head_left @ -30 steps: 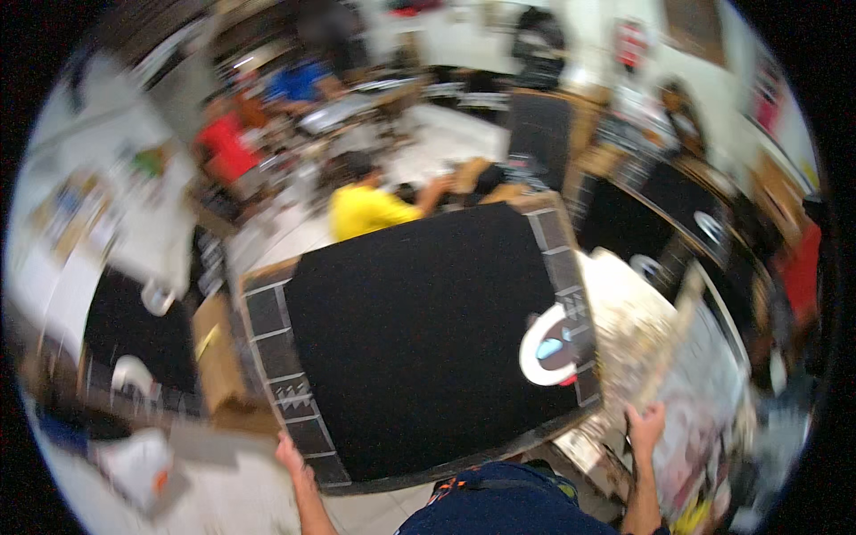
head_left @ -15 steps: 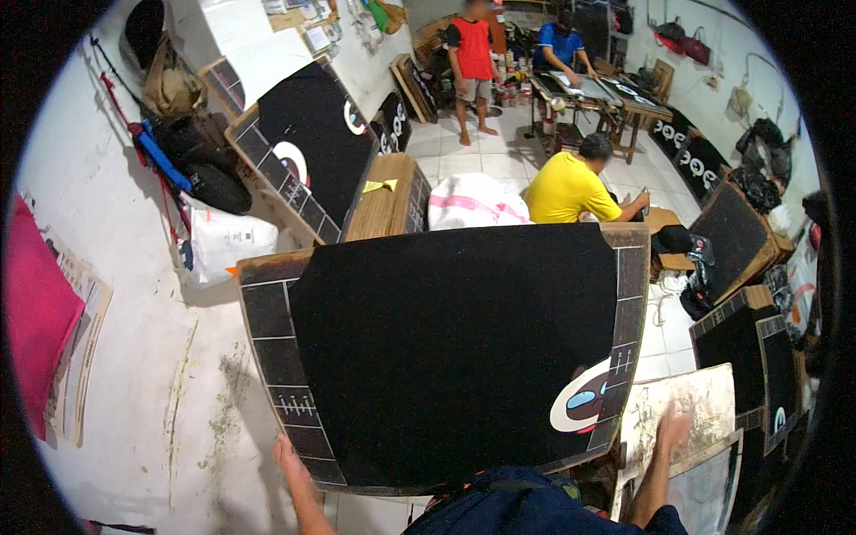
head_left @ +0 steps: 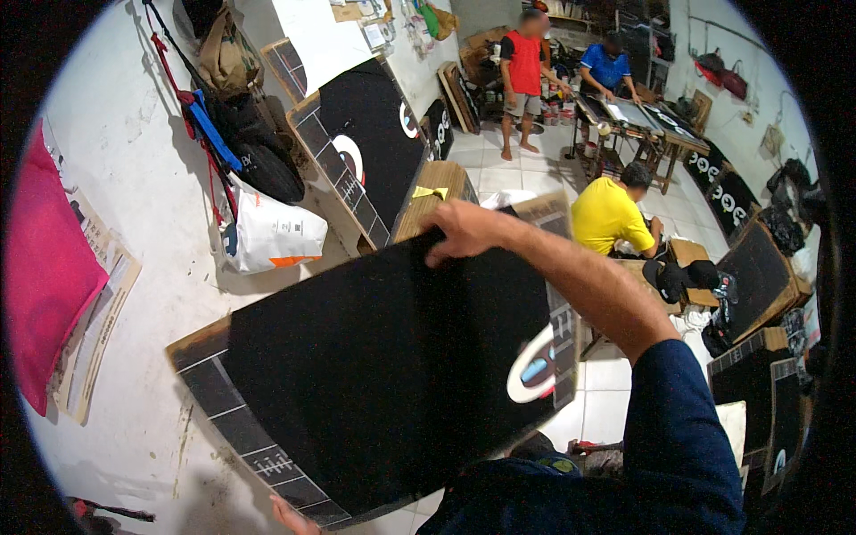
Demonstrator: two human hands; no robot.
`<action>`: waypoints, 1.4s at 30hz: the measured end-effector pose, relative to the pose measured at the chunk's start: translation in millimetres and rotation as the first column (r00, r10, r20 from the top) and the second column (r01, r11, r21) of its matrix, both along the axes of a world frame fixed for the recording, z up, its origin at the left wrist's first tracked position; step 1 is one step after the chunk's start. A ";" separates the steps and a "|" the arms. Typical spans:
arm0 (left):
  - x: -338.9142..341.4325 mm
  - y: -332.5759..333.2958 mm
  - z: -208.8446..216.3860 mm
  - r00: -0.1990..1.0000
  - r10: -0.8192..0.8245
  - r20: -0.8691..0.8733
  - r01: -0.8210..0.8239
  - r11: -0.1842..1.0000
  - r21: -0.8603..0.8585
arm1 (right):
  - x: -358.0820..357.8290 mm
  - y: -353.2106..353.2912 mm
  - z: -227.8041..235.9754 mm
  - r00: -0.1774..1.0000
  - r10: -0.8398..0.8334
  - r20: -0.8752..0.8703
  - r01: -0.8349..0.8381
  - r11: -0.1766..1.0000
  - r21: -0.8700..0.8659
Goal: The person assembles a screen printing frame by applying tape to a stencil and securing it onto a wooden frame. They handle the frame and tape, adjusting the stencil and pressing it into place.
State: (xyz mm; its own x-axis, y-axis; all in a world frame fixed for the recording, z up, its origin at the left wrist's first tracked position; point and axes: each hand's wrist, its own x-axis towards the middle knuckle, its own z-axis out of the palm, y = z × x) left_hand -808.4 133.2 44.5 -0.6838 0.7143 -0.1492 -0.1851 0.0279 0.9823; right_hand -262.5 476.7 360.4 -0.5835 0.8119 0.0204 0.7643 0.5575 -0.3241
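The black-covered board (head_left: 374, 374) slants before you, a white oval print (head_left: 515, 373) at its three o'clock. Your right hand (head_left: 468, 229) clamps its far edge at one o'clock; your left hand (head_left: 292, 516) meets its seven o'clock edge, grip too hidden to tell. A person in yellow (head_left: 608, 217) is at two o'clock.

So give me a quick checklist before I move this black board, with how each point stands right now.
1. Right hand at the far edge of the black board: ok.
2. Left hand at the near left edge: ok.
3. Left fingers' grip underneath: cannot tell, mostly hidden.
4. Board square to the body: not ok, it slants, left end nearer.
5. Eye-shaped print uncovered: ok, the right forearm crosses beyond it.
6. Space to the person in yellow: cannot tell, one view doesn't settle the gap.
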 end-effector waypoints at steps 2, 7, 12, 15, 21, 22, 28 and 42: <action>7.9 7.2 0.7 0.993 0.107 -0.042 -0.105 0.993 0.062 | -10.2 36.4 29.3 0.995 0.095 0.035 -0.097 0.993 0.061; 62.0 65.8 15.6 0.934 0.270 -0.235 -0.236 0.958 0.164 | -11.5 138.9 132.1 0.961 0.266 0.072 -0.270 0.860 0.433; 170.8 169.0 34.9 0.829 0.084 -0.553 -0.155 0.985 -0.082 | 15.2 269.7 182.4 0.957 0.227 0.179 -0.286 0.657 0.697; 235.6 245.3 42.0 0.891 0.085 -0.445 -0.063 0.996 0.064 | 40.4 353.9 190.4 0.972 0.137 0.191 -0.232 0.694 0.681; 309.7 380.9 38.4 0.895 -0.148 -0.421 0.149 0.988 -0.029 | 85.9 494.3 170.9 0.941 -0.101 0.323 -0.220 0.545 0.809; 316.0 399.8 35.0 0.881 -0.174 -0.439 0.158 0.985 -0.073 | 89.5 515.0 163.1 0.949 -0.107 0.296 -0.182 0.581 0.794; 352.8 506.2 10.8 0.827 -0.285 -0.485 0.238 0.958 -0.157 | 125.4 624.1 129.4 0.983 -0.043 0.179 -0.099 0.699 0.709; 336.7 556.2 18.4 0.652 -0.323 -0.686 0.146 0.941 -0.305 | 83.2 674.8 50.9 0.952 -0.045 -0.304 0.205 0.830 0.519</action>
